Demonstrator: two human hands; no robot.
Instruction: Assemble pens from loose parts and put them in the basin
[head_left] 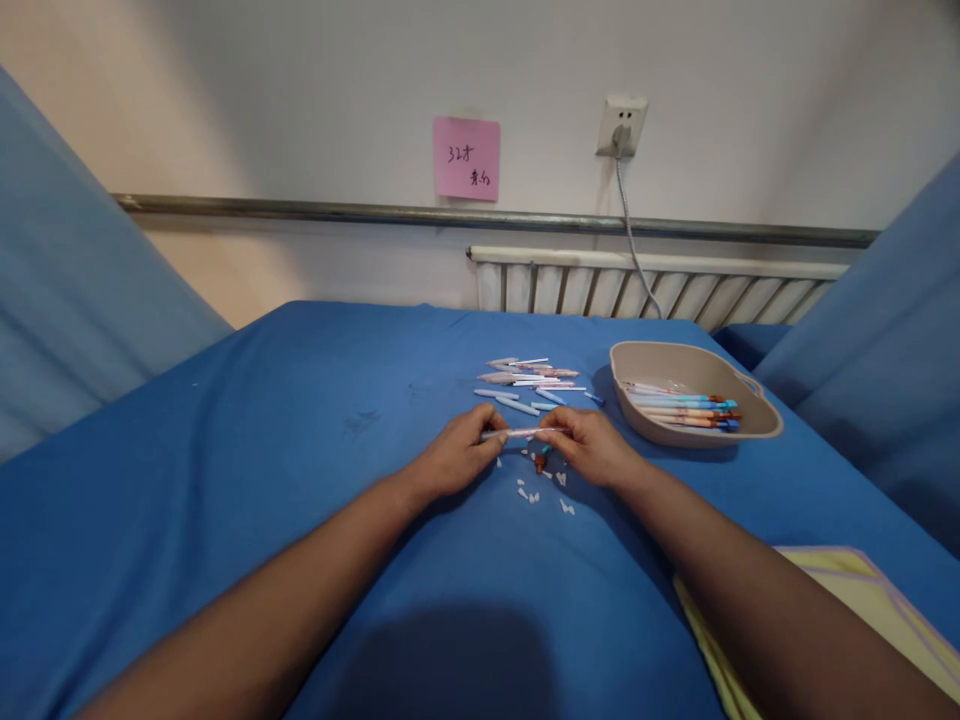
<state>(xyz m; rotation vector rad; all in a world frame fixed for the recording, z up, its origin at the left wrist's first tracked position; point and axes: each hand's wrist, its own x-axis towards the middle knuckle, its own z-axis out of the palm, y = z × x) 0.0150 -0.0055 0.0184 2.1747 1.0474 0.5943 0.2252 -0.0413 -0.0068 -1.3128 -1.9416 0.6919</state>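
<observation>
Pen tube (523, 432), one thin pale piece, is pinched level between both hands above the blue table (300, 450). The left hand (454, 455) closes its fingertips on one end, the right hand (592, 445) on the other. One brown-tipped piece (540, 462) lies just beneath. About five small white bits (534, 495) lie near the wrists. A loose pile of pen parts (529, 380), too many to count, sits beyond. One beige tray (754, 425) holds roughly four finished pens (686, 405).
</observation>
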